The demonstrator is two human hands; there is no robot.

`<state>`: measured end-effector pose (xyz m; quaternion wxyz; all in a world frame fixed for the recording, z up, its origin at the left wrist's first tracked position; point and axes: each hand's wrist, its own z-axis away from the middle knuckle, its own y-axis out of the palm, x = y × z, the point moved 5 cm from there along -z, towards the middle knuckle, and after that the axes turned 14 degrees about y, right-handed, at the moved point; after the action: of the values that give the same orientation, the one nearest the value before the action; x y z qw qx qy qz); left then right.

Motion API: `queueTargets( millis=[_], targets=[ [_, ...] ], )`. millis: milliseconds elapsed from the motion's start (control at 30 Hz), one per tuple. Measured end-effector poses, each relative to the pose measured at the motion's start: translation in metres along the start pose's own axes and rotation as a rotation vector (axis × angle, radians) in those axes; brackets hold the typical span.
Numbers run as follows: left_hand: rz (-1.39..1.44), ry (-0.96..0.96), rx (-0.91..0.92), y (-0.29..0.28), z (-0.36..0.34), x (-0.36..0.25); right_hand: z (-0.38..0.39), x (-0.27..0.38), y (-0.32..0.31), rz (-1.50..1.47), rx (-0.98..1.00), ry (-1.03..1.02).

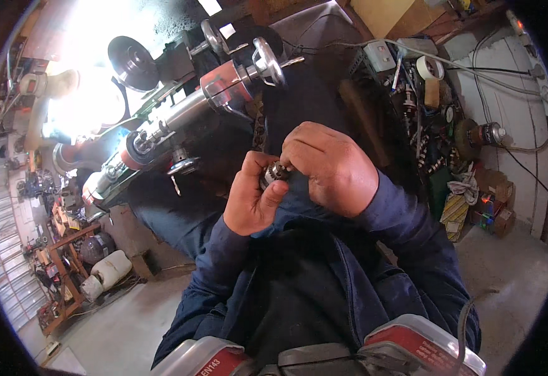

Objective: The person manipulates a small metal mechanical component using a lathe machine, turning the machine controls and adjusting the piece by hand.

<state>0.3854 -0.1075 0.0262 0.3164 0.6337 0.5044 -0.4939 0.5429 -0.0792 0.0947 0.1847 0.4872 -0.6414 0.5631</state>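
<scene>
My left hand is wrapped round a small metal drill chuck with a toothed ring, held up in front of my chest. The thumb presses on its near side. My right hand reaches in from the right with its fingers curled together at the chuck's end. Its fingertips meet at the chuck, and anything pinched between them is hidden. Beyond the hands, a lathe with a bare metal barrel, red-painted parts and a shiny handwheel runs diagonally across the upper left.
A crowded bench with a roll of tape, a grey box and loose metal parts stands at the right. Cables hang along the wall. A white jug sits on the left floor. Respirator cartridges show along the lower edge.
</scene>
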Motion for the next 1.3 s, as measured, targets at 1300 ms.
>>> queueTargets(
  millis=[1300],
  targets=[
    [0.206, -0.076, -0.019, 0.002, -0.001, 0.003, -0.001, 0.003, -0.002, 0.063, 0.010, -0.040]
  ],
)
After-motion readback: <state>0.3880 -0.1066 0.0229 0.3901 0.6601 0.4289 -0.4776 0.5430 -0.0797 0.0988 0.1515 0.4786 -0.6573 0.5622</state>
